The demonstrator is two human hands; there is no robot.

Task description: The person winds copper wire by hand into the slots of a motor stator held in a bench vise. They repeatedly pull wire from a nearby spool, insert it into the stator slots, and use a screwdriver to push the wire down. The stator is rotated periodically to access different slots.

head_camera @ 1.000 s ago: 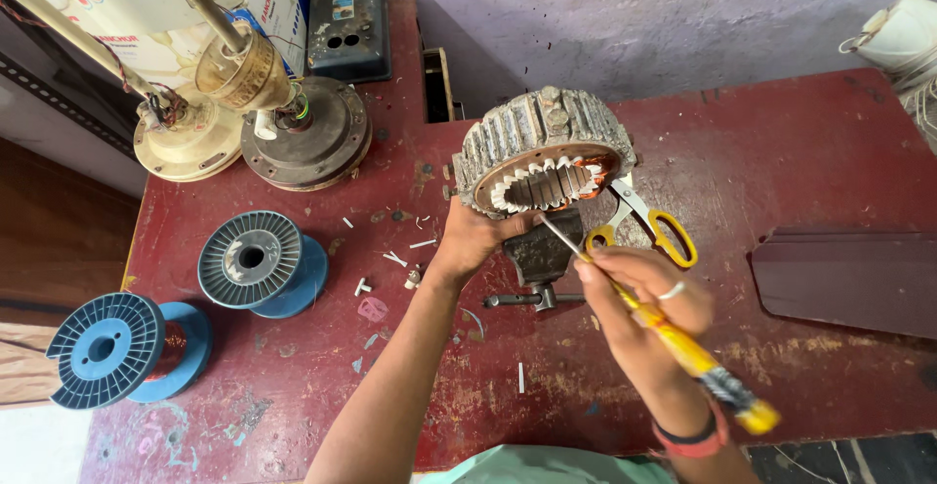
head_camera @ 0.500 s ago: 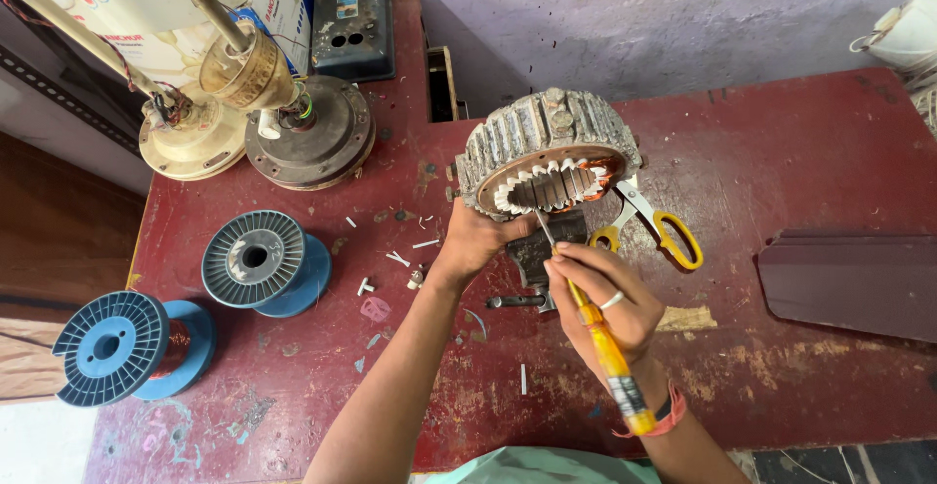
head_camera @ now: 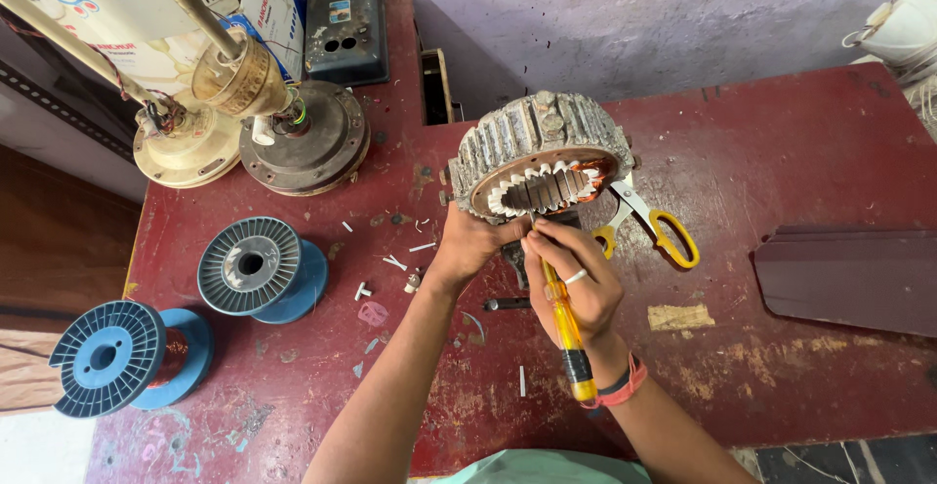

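You've got the fan motor stator [head_camera: 540, 157] tipped up on its edge at the middle of the red table [head_camera: 800, 133], open side facing you, so the copper windings and the white slot paper show in the bore. Your left hand [head_camera: 475, 243] is clamped on its near-left rim, fingers curled under the ribbed outer ring. That's the right place to grab it, I'd say: the laminated steel ring looks stiff and heavy for its size, and the ribs give you bite so it shouldn't slip.

The inside is the touchy part. The enamelled wire looks thin and easy to nick, and the slot paper would tear or crease if you lean on it, so keep your gripping fingers on the metal, not on the coils.

Your right hand [head_camera: 574, 284] is closed round the yellow-handled screwdriver [head_camera: 566, 326] in a pen-style hold, with the handle running back along your wrist and the tip up at the near edge of the bore. I can't tell whether the tip is touching a winding or just the paper. The handle looks like smooth plastic, light, so pinching it low near the shaft gives you the finest control.

Yellow-handled scissors [head_camera: 654, 225] lie just right of the stator, and two blue wire spools [head_camera: 256, 267] sit well off to the left.
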